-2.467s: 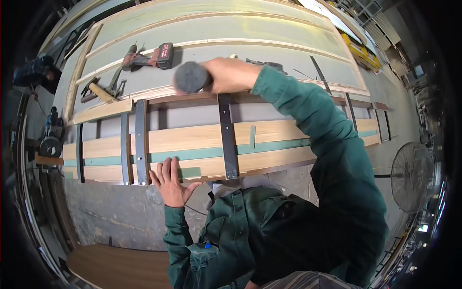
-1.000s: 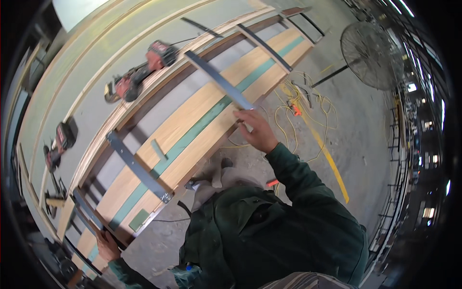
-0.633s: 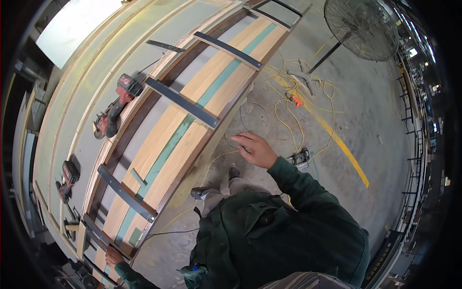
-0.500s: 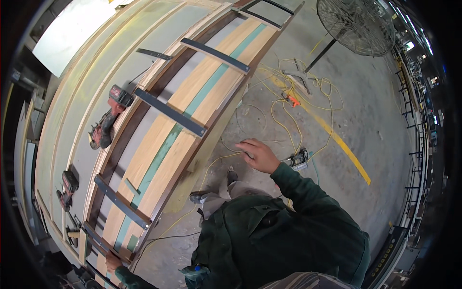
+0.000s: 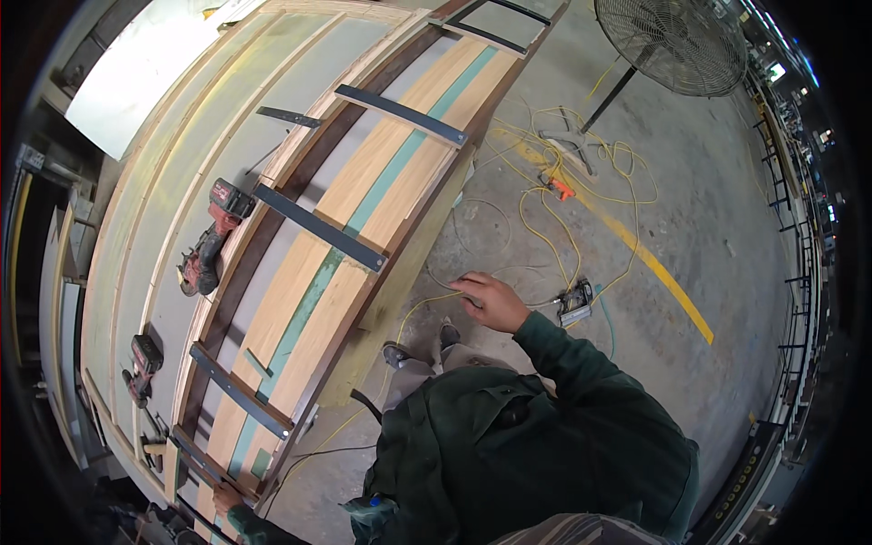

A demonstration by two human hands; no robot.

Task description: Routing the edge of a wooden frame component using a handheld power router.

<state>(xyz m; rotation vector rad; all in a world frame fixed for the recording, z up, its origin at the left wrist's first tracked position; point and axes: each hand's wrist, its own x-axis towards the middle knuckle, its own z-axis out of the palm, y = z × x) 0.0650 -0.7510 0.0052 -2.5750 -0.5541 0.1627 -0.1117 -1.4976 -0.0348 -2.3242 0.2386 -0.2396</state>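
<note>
My left hand point(image 5: 225, 497) is low at the left, fingers bent against a dark crossbar point(image 5: 207, 465) at the near end of a long curved wooden panel point(image 5: 386, 195). The panel has pale boards, a green middle strip and a dark edge, with several dark crossbars over it. A small green strip point(image 5: 258, 363) and a green block point(image 5: 262, 461) lie on its boards. My right hand point(image 5: 490, 302) hangs above the floor, right of the panel, its fingers curled together; whatever they hold, if anything, is too small to make out.
Two cordless power tools, one larger point(image 5: 216, 234) and one smaller point(image 5: 143, 368), rest left of the panel on a ribbed surface. A large fan point(image 5: 672, 45) stands at the far right. Yellow cords point(image 5: 545, 213), an orange tool point(image 5: 561, 189) and a nail-gun-like tool point(image 5: 575, 302) lie on the floor.
The view has shifted slightly, so the panel's near end appears farther right. My feet show closer together. Both hands keep much the same pose.
</note>
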